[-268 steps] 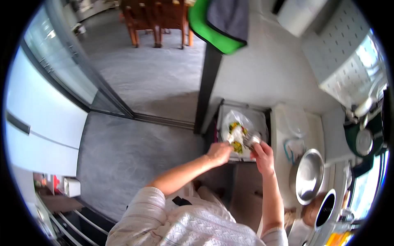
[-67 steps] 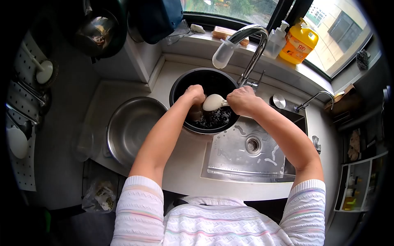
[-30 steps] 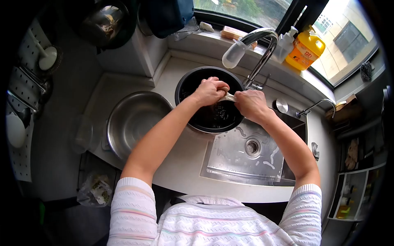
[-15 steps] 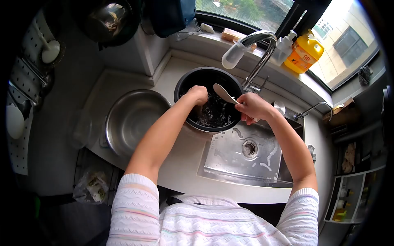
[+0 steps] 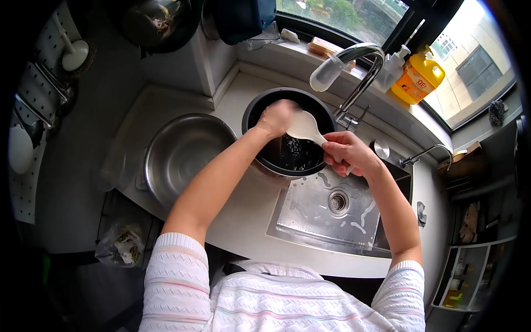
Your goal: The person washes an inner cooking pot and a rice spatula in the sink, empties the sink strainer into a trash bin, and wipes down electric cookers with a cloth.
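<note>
A white rice paddle (image 5: 305,128) is in my right hand (image 5: 349,151), whose fingers wrap its handle. Its broad dimpled head is raised over a black-lined pot (image 5: 255,106), which stands on the counter at the sink's left edge. Dark water (image 5: 296,155) glints inside the pot. My left hand (image 5: 278,117) is above the pot, against or just beside the paddle's head; motion smears its fingers, so I cannot make out their pose.
Left of the pot rests a wide steel basin (image 5: 185,155). The steel sink (image 5: 315,213) lies to the right, with a curved faucet (image 5: 371,72) behind. A yellow detergent jug (image 5: 416,77) and a pump bottle (image 5: 391,69) stand on the windowsill.
My left hand has come up out of the pot to the paddle's head. The paddle has turned, so its broad face now shows. The whole view has shifted slightly.
</note>
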A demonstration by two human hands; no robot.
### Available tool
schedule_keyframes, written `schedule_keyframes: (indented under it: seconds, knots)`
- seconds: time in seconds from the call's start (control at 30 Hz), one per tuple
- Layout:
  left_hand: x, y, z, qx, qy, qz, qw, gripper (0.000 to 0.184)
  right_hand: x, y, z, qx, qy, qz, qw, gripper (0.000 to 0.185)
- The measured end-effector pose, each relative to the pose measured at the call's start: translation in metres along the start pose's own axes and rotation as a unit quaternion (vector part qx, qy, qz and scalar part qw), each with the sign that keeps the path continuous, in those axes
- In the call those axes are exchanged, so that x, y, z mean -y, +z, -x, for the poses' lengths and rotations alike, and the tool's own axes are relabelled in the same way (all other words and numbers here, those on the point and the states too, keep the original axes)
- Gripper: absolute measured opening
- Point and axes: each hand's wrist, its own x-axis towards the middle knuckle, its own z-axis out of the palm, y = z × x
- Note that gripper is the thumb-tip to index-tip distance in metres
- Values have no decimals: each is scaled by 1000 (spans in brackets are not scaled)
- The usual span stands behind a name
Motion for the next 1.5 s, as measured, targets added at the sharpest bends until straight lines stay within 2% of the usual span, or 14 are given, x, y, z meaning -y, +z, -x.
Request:
schedule_keyframes:
  seconds: [0.07, 0.1, 0.13, 0.23, 0.33, 0.43, 0.53, 0.67, 0.83, 1.0, 1.27, 1.4, 1.47, 1.5]
  knots:
    - [13, 6, -2, 55, -141, -44, 987, 22, 8, -11, -1, -11, 7, 68, 998, 18]
    - [14, 0, -2, 198, -127, -97, 967, 24, 12, -13, -4, -21, 26, 126, 991, 18]
    - [8, -2, 2, 266, -102, -132, 949, 24, 16, -14, -9, -31, 45, 183, 982, 19]
    - [-5, 2, 6, 286, -79, -179, 938, 33, 17, -9, -47, -68, 100, 415, 902, 19]
    - [-30, -11, 6, 265, -92, -226, 933, 44, 23, 7, -69, 7, 165, 534, 829, 19]
    - [-29, -13, 22, 229, -53, -223, 946, 67, 26, -3, -59, 42, 120, 426, 896, 18]
    - [-32, -5, 32, 166, -65, -198, 964, 71, 31, -16, -36, 53, 71, 292, 952, 20]
    - [-49, -12, 35, 127, -35, -179, 975, 60, 30, -30, -2, 31, 28, 99, 994, 26]
    - [-46, -11, 42, -87, 198, -207, 954, 28, -10, -58, 35, 87, -48, -94, 991, 30]
    - [-54, -28, 44, -214, 183, -178, 943, 7, -37, -53, 59, 84, -101, -152, 980, 34]
    - [-126, -21, 84, -171, 317, -220, 907, 23, -58, -38, 73, 87, -116, -189, 971, 32]
    - [-119, -10, 91, -131, 315, -199, 919, 18, -52, -23, 81, 84, -93, -117, 985, 34]
    - [-125, -26, 102, -110, 318, -231, 913, 15, -62, -28, 78, 104, -117, -145, 977, 43]
    - [-128, -34, 112, -113, 274, -200, 934, 14, -76, -32, 70, 132, -117, -234, 956, 46]
